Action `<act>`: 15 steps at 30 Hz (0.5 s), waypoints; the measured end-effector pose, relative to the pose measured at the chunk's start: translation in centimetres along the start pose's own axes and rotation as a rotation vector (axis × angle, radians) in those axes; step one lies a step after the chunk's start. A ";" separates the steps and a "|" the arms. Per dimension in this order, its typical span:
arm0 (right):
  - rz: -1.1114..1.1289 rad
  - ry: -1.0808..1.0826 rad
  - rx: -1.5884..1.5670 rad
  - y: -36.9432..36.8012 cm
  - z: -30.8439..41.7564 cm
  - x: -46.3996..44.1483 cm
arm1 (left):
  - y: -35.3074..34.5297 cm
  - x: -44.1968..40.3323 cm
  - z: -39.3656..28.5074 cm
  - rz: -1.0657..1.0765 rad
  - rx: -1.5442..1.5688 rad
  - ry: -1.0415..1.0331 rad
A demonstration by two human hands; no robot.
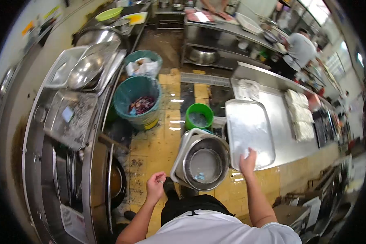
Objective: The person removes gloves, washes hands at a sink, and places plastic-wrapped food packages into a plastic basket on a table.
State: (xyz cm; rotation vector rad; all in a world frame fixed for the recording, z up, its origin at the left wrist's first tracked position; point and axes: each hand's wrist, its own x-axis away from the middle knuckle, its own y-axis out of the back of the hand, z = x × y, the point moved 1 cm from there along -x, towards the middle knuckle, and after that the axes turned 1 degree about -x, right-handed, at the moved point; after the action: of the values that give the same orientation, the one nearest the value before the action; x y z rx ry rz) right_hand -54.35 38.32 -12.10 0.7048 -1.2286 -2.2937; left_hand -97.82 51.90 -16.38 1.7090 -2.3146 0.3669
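My right hand [248,161] is over the near left part of a shallow metal tray [250,126], its thumb and fingers apart. The tray rests on the steel counter at my right. My left hand [155,187] hangs in the air with curled fingers, left of a round steel pot [186,162]; whether something small is in them does not show. Some water and small bluish bits [199,176] are at the bottom of the pot. A pale plastic tub [179,156] shows around the pot's left side.
Beyond the pot stands a green bucket [199,105]. Lined waste bins [148,83] are on the wet yellow floor [150,150]. Steel shelving [94,162] with basins runs along the left. White stacked packs [300,116] sit on the right counter [278,110]. A co-worker [301,49] stands beyond.
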 end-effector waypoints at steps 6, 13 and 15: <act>-0.206 -0.682 0.144 5.4 -13.6 -2.7 | -7.7 0.7 -4.1 0.178 -0.023 0.003; 0.091 -0.542 0.251 6.4 -26.2 -10.2 | -13.1 4.3 -3.1 0.333 -0.184 0.005; 0.132 -0.520 0.322 6.0 -26.6 -10.9 | -13.7 5.7 -3.2 0.332 -0.244 0.028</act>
State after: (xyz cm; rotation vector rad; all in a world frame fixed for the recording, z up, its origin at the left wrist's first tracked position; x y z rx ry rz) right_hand -28.62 25.10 -17.15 0.1071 -1.8445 -2.2623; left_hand -86.17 43.98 -10.66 1.2033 -2.5034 0.1560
